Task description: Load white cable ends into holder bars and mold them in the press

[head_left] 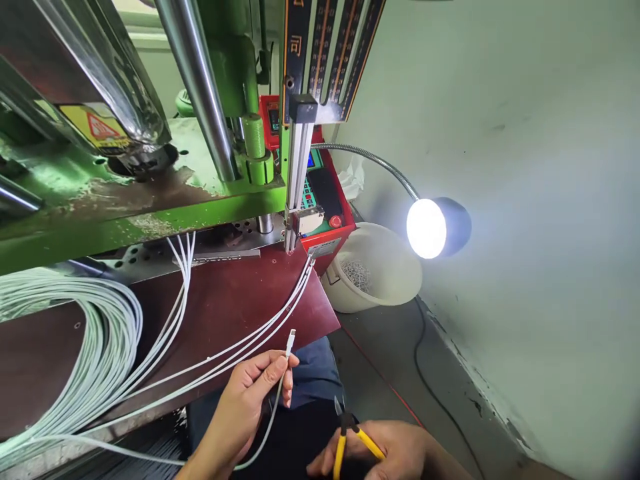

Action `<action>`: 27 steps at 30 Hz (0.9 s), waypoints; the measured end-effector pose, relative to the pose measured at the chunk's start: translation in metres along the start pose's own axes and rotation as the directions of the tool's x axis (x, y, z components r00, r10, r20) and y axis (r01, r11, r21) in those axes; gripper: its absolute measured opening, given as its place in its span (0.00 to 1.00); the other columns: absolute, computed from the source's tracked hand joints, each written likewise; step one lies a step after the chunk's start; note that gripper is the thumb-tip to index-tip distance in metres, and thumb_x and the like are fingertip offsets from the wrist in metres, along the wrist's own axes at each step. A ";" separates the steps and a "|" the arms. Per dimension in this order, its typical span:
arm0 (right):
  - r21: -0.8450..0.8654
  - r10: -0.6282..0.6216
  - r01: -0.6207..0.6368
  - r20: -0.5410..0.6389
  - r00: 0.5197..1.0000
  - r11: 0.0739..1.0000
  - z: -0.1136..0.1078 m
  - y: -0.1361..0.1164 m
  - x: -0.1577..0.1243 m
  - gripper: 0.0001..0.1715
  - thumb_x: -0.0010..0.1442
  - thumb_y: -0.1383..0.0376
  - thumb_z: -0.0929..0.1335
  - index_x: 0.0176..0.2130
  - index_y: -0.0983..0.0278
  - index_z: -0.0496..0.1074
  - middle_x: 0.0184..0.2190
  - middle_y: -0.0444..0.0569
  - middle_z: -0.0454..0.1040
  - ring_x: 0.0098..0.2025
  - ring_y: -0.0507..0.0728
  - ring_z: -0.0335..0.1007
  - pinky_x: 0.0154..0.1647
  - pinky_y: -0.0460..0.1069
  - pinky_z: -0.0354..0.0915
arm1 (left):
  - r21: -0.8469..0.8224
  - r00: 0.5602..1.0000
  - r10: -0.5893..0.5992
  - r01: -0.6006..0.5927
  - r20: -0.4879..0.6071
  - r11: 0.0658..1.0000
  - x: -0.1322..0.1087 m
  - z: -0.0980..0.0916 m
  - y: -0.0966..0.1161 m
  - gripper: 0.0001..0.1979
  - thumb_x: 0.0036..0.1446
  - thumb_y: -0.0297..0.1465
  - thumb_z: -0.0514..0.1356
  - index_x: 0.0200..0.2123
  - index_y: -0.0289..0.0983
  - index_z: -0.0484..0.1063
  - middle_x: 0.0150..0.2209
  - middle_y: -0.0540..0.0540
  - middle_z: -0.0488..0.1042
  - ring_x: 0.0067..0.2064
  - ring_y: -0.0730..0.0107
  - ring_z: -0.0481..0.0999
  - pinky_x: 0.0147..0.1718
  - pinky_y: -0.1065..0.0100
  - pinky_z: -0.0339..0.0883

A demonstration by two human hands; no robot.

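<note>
Between thumb and fingers, my left hand (253, 393) pinches a white cable just below its end, a white-bodied plug (291, 342) with a metal tip that looks like a USB plug. The tip points up, and the cable runs down past my wrist. Lower right, my right hand (395, 443) holds yellow-handled wire cutters (346, 421), their dark jaws upward and slightly apart. The cutters sit below and right of the plug, not touching it. A large coil of white cable (113, 320) lies on the brown table at left.
Several cable ends (311, 261) reach the right part of the brown table (225, 300). A green press (225, 207) with steel columns stands behind. A red control box (327, 240), a lit gooseneck lamp (427, 228) and a white bucket (395, 267) holding small scraps are to the right, by the wall.
</note>
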State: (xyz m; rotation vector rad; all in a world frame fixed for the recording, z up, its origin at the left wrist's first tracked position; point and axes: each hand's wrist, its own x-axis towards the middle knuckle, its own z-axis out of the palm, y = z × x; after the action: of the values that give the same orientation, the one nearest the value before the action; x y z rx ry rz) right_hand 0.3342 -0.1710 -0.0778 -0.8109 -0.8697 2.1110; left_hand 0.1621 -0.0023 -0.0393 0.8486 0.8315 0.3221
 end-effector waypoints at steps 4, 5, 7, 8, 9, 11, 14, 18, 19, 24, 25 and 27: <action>0.053 -0.145 0.161 -0.229 0.963 0.986 -0.003 -0.007 0.010 0.22 0.59 0.49 0.70 0.37 0.65 0.67 0.31 0.54 0.78 0.35 0.58 0.76 0.40 0.51 0.67 | -0.067 0.998 -0.033 0.029 -0.059 0.997 0.000 0.003 0.001 0.15 0.50 0.42 0.67 0.28 0.34 0.75 0.21 0.51 0.68 0.23 0.75 0.65 0.25 0.70 0.62; -0.011 -0.191 0.198 -0.324 0.926 0.980 -0.002 -0.014 0.016 0.21 0.60 0.50 0.69 0.36 0.65 0.67 0.27 0.50 0.76 0.30 0.55 0.73 0.36 0.49 0.66 | -0.026 0.997 -0.008 0.006 -0.083 1.000 0.000 0.004 0.001 0.15 0.50 0.42 0.67 0.27 0.34 0.74 0.22 0.51 0.69 0.23 0.75 0.65 0.25 0.70 0.62; -0.178 -0.273 0.210 -0.517 0.811 0.961 -0.002 -0.032 0.029 0.20 0.61 0.50 0.68 0.37 0.66 0.68 0.26 0.47 0.72 0.29 0.52 0.68 0.34 0.48 0.64 | 0.139 0.991 0.062 -0.046 -0.115 0.989 -0.002 0.006 0.001 0.15 0.51 0.42 0.66 0.25 0.35 0.73 0.23 0.50 0.70 0.24 0.74 0.66 0.27 0.70 0.63; -0.239 -0.305 0.198 -0.593 0.746 0.950 -0.001 -0.041 0.036 0.20 0.61 0.50 0.68 0.38 0.66 0.69 0.26 0.46 0.71 0.29 0.52 0.67 0.34 0.47 0.64 | 0.243 0.987 0.103 -0.070 -0.126 0.967 -0.003 0.006 0.002 0.15 0.52 0.42 0.65 0.24 0.35 0.73 0.23 0.50 0.71 0.25 0.73 0.67 0.28 0.70 0.63; -0.278 -0.328 0.189 -0.643 0.691 0.942 -0.001 -0.050 0.044 0.21 0.61 0.50 0.68 0.39 0.66 0.69 0.27 0.45 0.70 0.30 0.52 0.66 0.34 0.47 0.64 | 0.342 0.981 0.143 -0.090 -0.133 0.935 -0.005 0.007 0.002 0.14 0.53 0.41 0.64 0.25 0.36 0.73 0.23 0.50 0.71 0.26 0.72 0.68 0.29 0.71 0.63; -0.309 -0.367 0.206 -0.684 0.631 0.929 0.000 -0.062 0.058 0.22 0.61 0.49 0.68 0.40 0.65 0.70 0.27 0.44 0.69 0.30 0.52 0.66 0.33 0.47 0.64 | 0.493 0.970 0.206 -0.117 -0.131 0.862 -0.007 0.009 0.002 0.12 0.55 0.40 0.62 0.26 0.37 0.74 0.24 0.51 0.72 0.28 0.70 0.70 0.31 0.71 0.64; -0.303 -0.407 0.271 -0.679 0.611 0.913 0.000 -0.067 0.075 0.22 0.61 0.48 0.67 0.35 0.65 0.69 0.25 0.44 0.68 0.29 0.51 0.65 0.32 0.47 0.65 | 0.600 0.955 0.276 -0.155 -0.114 0.785 -0.009 0.013 0.003 0.10 0.55 0.38 0.61 0.29 0.38 0.76 0.26 0.49 0.76 0.31 0.66 0.73 0.35 0.69 0.66; -0.252 -0.391 0.303 -0.677 0.623 0.919 -0.003 -0.062 0.086 0.25 0.59 0.45 0.68 0.31 0.65 0.67 0.24 0.43 0.68 0.27 0.51 0.65 0.31 0.47 0.65 | 0.638 0.953 0.286 -0.157 -0.103 0.754 -0.010 0.015 0.006 0.10 0.56 0.38 0.60 0.30 0.38 0.77 0.28 0.48 0.77 0.32 0.64 0.75 0.33 0.70 0.66; -0.234 -0.376 0.299 -0.673 0.637 0.925 -0.004 -0.062 0.087 0.26 0.59 0.45 0.68 0.31 0.65 0.67 0.24 0.43 0.68 0.26 0.51 0.65 0.31 0.47 0.65 | 0.636 0.956 0.276 -0.153 -0.099 0.756 -0.010 0.015 0.006 0.10 0.56 0.38 0.60 0.29 0.39 0.76 0.27 0.48 0.77 0.32 0.64 0.75 0.32 0.70 0.66; -0.205 -0.349 0.287 -0.660 0.665 0.936 -0.007 -0.066 0.085 0.26 0.58 0.44 0.68 0.31 0.65 0.67 0.24 0.43 0.68 0.26 0.50 0.64 0.31 0.47 0.64 | 0.570 0.968 0.232 -0.138 -0.095 0.810 -0.007 0.009 0.002 0.11 0.55 0.40 0.61 0.28 0.38 0.75 0.24 0.50 0.73 0.28 0.68 0.72 0.30 0.71 0.66; -0.213 -0.357 0.291 -0.659 0.662 0.933 -0.007 -0.068 0.085 0.25 0.59 0.45 0.68 0.31 0.65 0.67 0.24 0.43 0.68 0.27 0.51 0.64 0.31 0.47 0.64 | 0.553 0.974 0.204 -0.118 -0.097 0.825 -0.005 0.008 0.001 0.12 0.56 0.41 0.61 0.30 0.38 0.75 0.23 0.51 0.71 0.27 0.69 0.70 0.28 0.72 0.65; -0.227 -0.366 0.291 -0.659 0.657 0.930 -0.006 -0.070 0.085 0.24 0.60 0.47 0.68 0.31 0.65 0.67 0.24 0.43 0.68 0.27 0.51 0.64 0.32 0.47 0.64 | 0.536 0.986 0.148 -0.083 -0.079 0.840 -0.002 0.005 0.000 0.14 0.57 0.43 0.59 0.34 0.38 0.75 0.20 0.53 0.67 0.22 0.71 0.66 0.23 0.73 0.62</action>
State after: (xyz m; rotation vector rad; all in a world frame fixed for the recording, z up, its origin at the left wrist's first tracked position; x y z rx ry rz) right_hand 0.3165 -0.0657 -0.0505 -1.2774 -0.6370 1.2732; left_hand 0.1648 -0.0065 -0.0364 1.4176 1.0013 0.2500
